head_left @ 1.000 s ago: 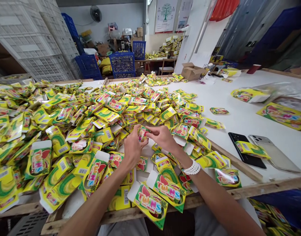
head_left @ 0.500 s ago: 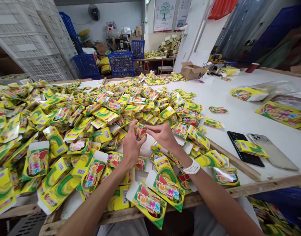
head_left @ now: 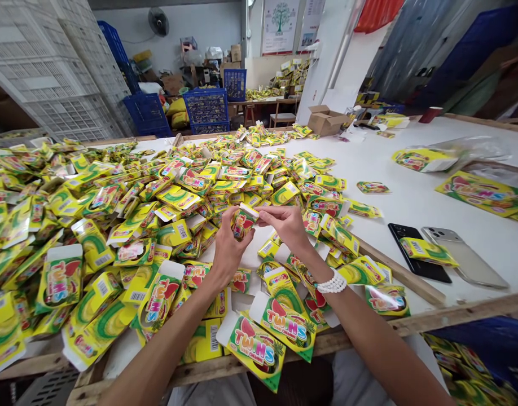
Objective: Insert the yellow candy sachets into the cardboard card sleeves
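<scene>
A small yellow and green cardboard candy box [head_left: 244, 222] printed "TWINS" stands between my hands, its narrow white top edge showing. My left hand [head_left: 228, 246] is closed around it, thumb on the near side and fingers behind. From the right, my right hand [head_left: 289, 226], with a white beaded bracelet [head_left: 332, 281] at the wrist, pinches at the box's upper right corner. Its fingertips partly hide that corner. Below my hands lie flat boxes with white flaps raised, among them a "TWINS" box [head_left: 259, 347] at the table's front edge.
Many similar boxes [head_left: 102, 197] heap across the left and middle of the white table [head_left: 364, 163]. A wooden strip [head_left: 403, 274] runs along the right of the pile. Beyond it lie a black phone [head_left: 415, 262] and a silver phone [head_left: 470, 262] with a box across them.
The box in my left hand has tilted, so its white top edge now shows. My right fingers have shifted slightly right and up along its top corner. The camera view has moved slightly.
</scene>
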Action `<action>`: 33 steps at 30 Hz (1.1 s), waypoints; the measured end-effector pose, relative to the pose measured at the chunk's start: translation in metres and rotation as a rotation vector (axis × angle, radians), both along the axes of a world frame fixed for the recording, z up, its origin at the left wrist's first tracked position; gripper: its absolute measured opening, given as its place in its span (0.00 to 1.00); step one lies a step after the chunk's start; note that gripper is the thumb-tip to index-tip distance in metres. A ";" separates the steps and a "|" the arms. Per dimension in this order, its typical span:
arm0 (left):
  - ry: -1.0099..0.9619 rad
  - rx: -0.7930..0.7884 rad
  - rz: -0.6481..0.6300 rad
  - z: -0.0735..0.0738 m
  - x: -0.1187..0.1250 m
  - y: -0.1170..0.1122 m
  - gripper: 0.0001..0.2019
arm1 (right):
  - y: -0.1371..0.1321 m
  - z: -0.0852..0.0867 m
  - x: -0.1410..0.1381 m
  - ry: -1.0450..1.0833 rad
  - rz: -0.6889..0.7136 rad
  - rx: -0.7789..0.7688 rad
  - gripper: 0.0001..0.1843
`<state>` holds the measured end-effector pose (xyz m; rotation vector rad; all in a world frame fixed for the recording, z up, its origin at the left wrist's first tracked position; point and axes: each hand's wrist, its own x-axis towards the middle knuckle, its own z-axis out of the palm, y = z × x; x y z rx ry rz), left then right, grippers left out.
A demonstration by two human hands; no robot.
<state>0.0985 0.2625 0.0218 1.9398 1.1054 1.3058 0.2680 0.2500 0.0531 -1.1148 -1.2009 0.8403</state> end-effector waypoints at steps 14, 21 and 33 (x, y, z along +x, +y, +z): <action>0.119 0.001 0.074 0.003 0.000 -0.004 0.29 | -0.005 -0.004 -0.014 -0.165 -0.164 0.101 0.13; 0.243 -0.007 0.134 0.007 0.000 -0.008 0.28 | -0.005 -0.010 -0.016 -0.192 -0.171 0.089 0.10; 0.362 -0.025 0.179 0.011 0.000 -0.010 0.30 | -0.006 -0.009 -0.017 -0.369 -0.072 0.180 0.15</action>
